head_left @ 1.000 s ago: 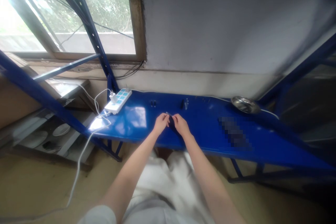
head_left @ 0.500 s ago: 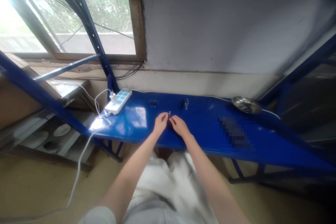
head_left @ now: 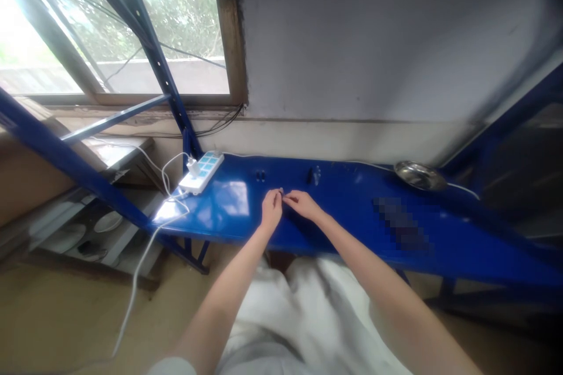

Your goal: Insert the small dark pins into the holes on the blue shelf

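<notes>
Over the front half of a blue table (head_left: 352, 222), my left hand (head_left: 272, 206) is closed, its fingertips pinched on something small that I cannot make out. My right hand (head_left: 301, 204) is closed too, thumb and finger pinched close beside the left fingertips, at the same small spot. Behind my hands lie two small dark pieces (head_left: 261, 176). A dark piece (head_left: 310, 176) and a cluster of small clear pieces (head_left: 317, 175) sit a little to the right of them. Most of what my fingers hold is hidden.
A white power strip (head_left: 202, 173) with a plug and white cable is at the table's left end. A shiny metal dish (head_left: 419, 176) stands at the back right, with a blurred-out dark object (head_left: 402, 224) in front. Blue frame posts rise at both sides.
My right hand has turned flatter, its forearm swinging out to the right. My left hand is more upright. The view has shifted slightly, moving the table things a little to the right.
</notes>
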